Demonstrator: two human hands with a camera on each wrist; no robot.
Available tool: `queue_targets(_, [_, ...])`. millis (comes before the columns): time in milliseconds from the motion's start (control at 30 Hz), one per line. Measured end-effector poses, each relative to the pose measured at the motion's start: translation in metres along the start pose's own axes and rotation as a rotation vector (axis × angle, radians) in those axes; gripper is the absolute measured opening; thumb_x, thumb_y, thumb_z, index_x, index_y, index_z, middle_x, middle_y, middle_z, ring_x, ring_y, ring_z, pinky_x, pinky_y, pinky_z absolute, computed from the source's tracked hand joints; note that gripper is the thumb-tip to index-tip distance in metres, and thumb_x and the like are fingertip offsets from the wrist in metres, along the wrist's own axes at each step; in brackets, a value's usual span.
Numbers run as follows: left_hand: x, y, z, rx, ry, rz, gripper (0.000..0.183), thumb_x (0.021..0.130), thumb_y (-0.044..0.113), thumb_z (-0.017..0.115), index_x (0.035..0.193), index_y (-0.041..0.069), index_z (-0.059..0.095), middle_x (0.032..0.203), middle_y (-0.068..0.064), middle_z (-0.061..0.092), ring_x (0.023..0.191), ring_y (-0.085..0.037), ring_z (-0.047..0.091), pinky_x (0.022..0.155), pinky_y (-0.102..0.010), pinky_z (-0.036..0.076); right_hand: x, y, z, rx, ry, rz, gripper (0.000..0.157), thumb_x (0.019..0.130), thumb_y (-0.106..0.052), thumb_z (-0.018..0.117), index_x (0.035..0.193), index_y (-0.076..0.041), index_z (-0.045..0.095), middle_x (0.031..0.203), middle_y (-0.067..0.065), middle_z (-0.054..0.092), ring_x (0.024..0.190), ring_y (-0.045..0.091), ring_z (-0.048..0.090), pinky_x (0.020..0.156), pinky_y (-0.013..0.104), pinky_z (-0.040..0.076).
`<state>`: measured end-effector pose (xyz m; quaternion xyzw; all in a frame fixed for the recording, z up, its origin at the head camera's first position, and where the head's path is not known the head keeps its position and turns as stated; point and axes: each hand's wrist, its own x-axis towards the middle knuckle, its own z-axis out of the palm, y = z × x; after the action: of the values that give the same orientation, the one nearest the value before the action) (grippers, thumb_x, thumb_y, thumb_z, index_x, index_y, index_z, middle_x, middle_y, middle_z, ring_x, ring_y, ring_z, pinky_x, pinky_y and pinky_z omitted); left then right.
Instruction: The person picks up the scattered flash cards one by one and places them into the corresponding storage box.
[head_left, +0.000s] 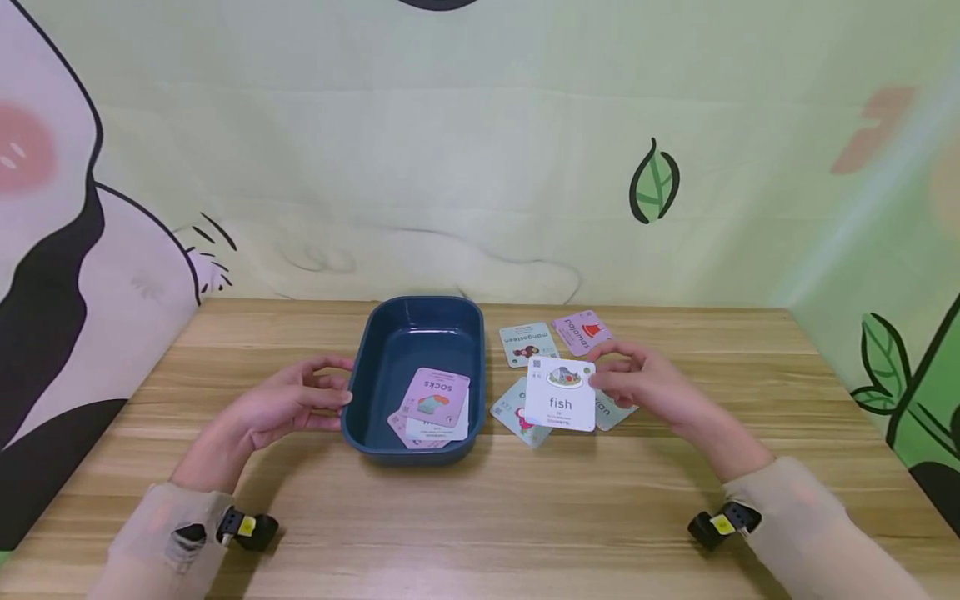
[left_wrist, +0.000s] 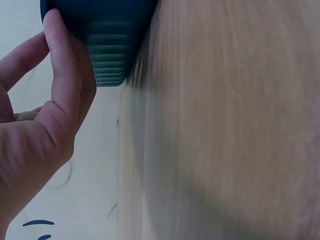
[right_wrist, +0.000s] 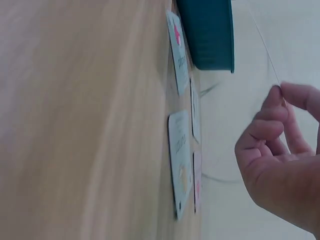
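Observation:
My right hand (head_left: 636, 379) pinches a white square "fish" flashcard (head_left: 561, 408) by its right edge, between thumb and finger. The card is raised over the loose cards, and in the right wrist view it appears edge-on as a thin line. My left hand (head_left: 303, 396) rests against the left side of a dark blue rectangular bin (head_left: 365, 433), its thumb (left_wrist: 57, 55) close to the rim in the left wrist view. Inside the bin, a purple "socks" card (head_left: 437, 398) lies on top of a white card (head_left: 423, 430) and another purple one.
Right of the bin lie a "mangosteen" card (head_left: 525, 337), a purple "pajamas" card (head_left: 582, 332), a light blue card (head_left: 517, 421) and another light blue card (head_left: 615, 413) partly covered by the fish card and hand. A printed cloth backdrop (head_left: 480, 192) stands behind the wooden table (head_left: 480, 533).

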<state>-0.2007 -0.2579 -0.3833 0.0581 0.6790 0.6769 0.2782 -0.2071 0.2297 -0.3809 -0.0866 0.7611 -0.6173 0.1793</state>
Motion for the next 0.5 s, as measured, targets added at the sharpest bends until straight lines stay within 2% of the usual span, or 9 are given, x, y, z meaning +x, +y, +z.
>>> queue_targets(100, [0.0, 0.0, 0.0, 0.003, 0.0, 0.0, 0.062, 0.101, 0.001, 0.061, 0.15, -0.006, 0.023, 0.111, -0.014, 0.06, 0.087, -0.021, 0.069, 0.085, -0.04, 0.06, 0.008, -0.005, 0.006, 0.039, 0.042, -0.006, 0.033, 0.094, -0.008, 0.071, 0.123, -0.004, 0.056, 0.076, 0.003, 0.059, 0.065, 0.016, 0.043, 0.062, 0.028, 0.035])
queue_targets(333, [0.0, 0.0, 0.0, 0.002, 0.007, 0.0, 0.062, 0.1, 0.001, 0.061, 0.15, -0.006, 0.024, 0.11, -0.013, 0.059, 0.086, -0.021, 0.069, 0.085, -0.04, 0.061, 0.028, -0.019, 0.022, 0.055, 0.132, -0.049, 0.034, 0.094, -0.01, 0.073, 0.125, -0.004, 0.061, 0.09, 0.005, 0.069, 0.072, 0.018, 0.052, 0.061, 0.025, 0.039])
queue_targets(500, [0.001, -0.001, -0.001, -0.007, 0.005, 0.001, 0.061, 0.1, -0.001, 0.061, 0.149, -0.006, 0.024, 0.109, -0.012, 0.059, 0.085, -0.021, 0.069, 0.084, -0.04, 0.061, 0.039, -0.025, 0.036, 0.07, 0.13, -0.102, 0.036, 0.093, -0.006, 0.074, 0.126, 0.001, 0.062, 0.09, 0.007, 0.069, 0.066, 0.016, 0.049, 0.058, 0.023, 0.039])
